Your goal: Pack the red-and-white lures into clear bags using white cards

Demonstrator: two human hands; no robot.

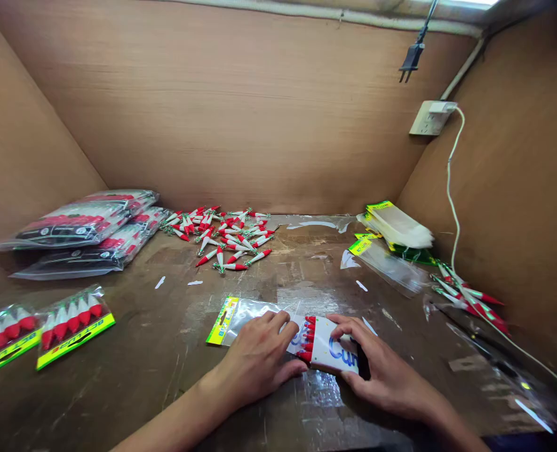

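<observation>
My left hand [259,353] is closed on the mouth end of a clear plastic bag [250,311], fingers and thumb at its edge. The bag lies flat, its yellow-green printed header [222,321] pointing left. My right hand [379,373] grips a white holder [324,342] with blue handwriting, thumb at the near side and fingers over the far side. A row of red lure tips [310,333] sticks out of the holder's left end, facing the bag's mouth. Whether the tips have entered the bag is hard to make out.
Loose red-and-white lures [231,238] lie at the back. Filled packs [76,317] sit at left, below stacked larger bags [85,232]. At right are empty header bags [396,226], more lures [476,301] and a white cable [450,182] from a wall socket [428,119].
</observation>
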